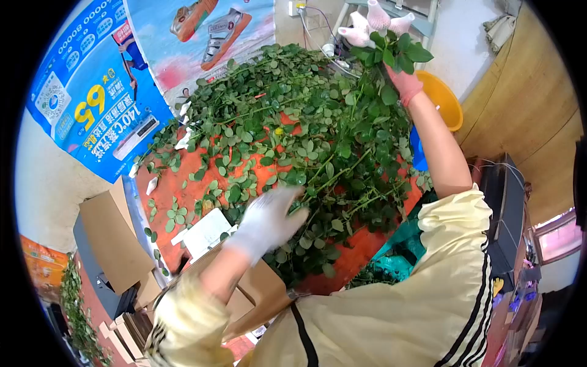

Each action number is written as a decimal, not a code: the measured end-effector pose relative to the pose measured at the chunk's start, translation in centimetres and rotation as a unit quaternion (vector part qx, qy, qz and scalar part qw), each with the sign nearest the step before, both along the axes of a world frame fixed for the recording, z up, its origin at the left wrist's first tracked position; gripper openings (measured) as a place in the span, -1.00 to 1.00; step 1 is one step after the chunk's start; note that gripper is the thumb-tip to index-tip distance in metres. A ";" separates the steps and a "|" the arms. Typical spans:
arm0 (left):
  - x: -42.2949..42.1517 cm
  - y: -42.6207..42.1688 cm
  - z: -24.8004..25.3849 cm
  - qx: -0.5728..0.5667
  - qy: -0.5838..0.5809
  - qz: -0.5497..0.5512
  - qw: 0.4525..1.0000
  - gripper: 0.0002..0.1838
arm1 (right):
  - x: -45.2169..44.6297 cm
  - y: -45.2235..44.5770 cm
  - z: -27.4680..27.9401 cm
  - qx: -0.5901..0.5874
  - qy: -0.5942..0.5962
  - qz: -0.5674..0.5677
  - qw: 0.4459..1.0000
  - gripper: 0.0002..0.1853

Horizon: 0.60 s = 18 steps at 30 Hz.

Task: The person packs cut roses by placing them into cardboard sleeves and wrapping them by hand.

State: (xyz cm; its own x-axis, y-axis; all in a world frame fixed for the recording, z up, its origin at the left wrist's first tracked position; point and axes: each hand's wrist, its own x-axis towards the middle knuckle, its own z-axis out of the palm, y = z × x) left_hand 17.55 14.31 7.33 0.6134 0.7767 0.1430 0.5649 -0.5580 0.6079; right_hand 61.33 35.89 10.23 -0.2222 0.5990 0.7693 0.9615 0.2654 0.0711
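Note:
High at the right, my right hand [404, 84], in a pinkish glove, is closed round the stems of a small bunch of roses [398, 52]. White net sleeves [378, 17] cover the rose heads, and the leafy stems hang below my grip. My left hand [269, 221], in a white glove and slightly blurred, is over the near side of the leaf pile with thumb and fingers apart. Nothing shows in it. Cut rose stems and leaves [293, 104] lie heaped across the red table [192, 162]; some overlap, so single stems are hard to separate.
Cardboard boxes [116, 238] stand at the left, and an open carton [263, 287] is close to my body. A white pad [209, 233] lies near my left hand. Behind my right forearm are a yellow bucket [445, 101] and a blue container [418, 150]. Posters [92, 92] hang behind the table.

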 end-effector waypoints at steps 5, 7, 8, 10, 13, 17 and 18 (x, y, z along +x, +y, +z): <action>9.7 8.6 -11.0 -0.106 0.127 0.125 0.978 -0.40 | -6.3 -4.5 2.2 -0.005 -0.003 -0.053 0.999 -0.80; 11.1 8.3 -11.6 -0.183 0.135 0.155 0.961 -0.35 | -6.7 -5.6 2.7 0.018 -0.009 -0.037 0.999 -0.85; 11.6 8.3 -11.4 -0.182 0.148 0.154 0.960 -0.38 | -6.7 -6.0 2.6 -0.003 -0.039 -0.057 0.998 -0.87; 12.0 8.1 -11.8 -0.149 0.129 0.185 0.963 -0.45 | -6.2 -6.3 1.9 -0.002 -0.030 -0.056 0.998 -0.88; 11.8 8.8 -12.9 -0.120 0.114 0.176 0.970 -0.47 | -5.6 -4.7 1.1 0.018 0.016 -0.067 0.997 -0.83; 11.7 8.0 -13.8 -0.087 0.107 0.178 0.974 -0.37 | -5.2 -3.4 0.0 0.077 -0.005 -0.072 0.994 -0.76; 11.8 8.0 -13.8 -0.116 0.123 0.168 0.971 -0.35 | -5.1 -3.2 0.1 0.047 0.036 -0.077 0.995 -0.77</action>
